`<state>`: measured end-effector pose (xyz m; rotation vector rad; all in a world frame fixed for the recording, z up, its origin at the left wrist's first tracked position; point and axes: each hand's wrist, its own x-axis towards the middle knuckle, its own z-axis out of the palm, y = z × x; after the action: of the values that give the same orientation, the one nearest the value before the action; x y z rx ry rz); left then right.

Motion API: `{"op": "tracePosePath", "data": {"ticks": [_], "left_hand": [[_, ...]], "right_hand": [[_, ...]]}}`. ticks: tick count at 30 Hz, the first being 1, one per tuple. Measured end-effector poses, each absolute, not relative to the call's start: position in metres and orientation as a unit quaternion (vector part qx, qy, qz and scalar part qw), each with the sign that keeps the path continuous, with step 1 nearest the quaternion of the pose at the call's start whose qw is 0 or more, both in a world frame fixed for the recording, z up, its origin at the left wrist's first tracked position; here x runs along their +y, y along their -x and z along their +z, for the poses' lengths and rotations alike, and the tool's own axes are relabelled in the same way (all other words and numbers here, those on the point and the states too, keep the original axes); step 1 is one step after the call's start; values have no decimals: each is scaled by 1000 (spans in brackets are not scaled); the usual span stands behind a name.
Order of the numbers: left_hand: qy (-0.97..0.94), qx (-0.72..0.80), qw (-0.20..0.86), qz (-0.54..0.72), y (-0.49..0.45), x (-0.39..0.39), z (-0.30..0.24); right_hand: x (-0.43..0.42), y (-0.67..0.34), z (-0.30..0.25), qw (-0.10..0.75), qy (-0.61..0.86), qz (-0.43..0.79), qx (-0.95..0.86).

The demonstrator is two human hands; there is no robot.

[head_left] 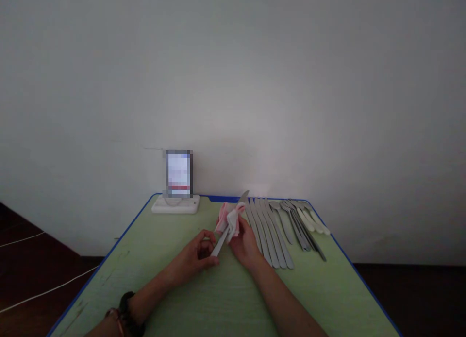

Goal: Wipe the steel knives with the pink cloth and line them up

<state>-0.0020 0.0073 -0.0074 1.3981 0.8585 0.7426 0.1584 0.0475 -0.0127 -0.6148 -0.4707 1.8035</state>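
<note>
Over the middle of the table, a metal table knife (220, 244) is held at a slant, its blade tip pointing up and away. My left hand (198, 253) grips the handle end between thumb and fingers. A pink and white cloth (231, 219) is folded around the knife's middle. My right hand (246, 242) is closed on that cloth, pressing it about the blade. Just right of this hand several more table knives (271, 235) lie side by side, handles toward me. Beside them rests a metal spoon (282, 220).
Farther right lie several dark metal utensils (301, 230) and several white-handled pieces of cutlery (317, 222). A lit phone-like screen (179, 174), blurred out, stands on a white base (175, 206) at the back left. The green table (145, 259) has a blue edge against the wall.
</note>
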Motion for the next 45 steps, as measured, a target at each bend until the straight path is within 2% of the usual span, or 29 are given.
{"op": "tracePosePath", "data": {"ticks": [19, 32, 37, 45], "left_hand": [[-660, 378, 577, 298, 2, -1, 3], [-631, 488, 483, 361, -6, 3, -7], [-648, 522, 460, 310, -8, 3, -1], [-699, 490, 436, 285, -6, 2, 1]], "right_hand": [[43, -156, -7, 537, 281, 766, -216], [40, -154, -10, 539, 271, 749, -275], [37, -154, -8, 531, 271, 739, -313], [38, -154, -12, 523, 287, 740, -310]]}}
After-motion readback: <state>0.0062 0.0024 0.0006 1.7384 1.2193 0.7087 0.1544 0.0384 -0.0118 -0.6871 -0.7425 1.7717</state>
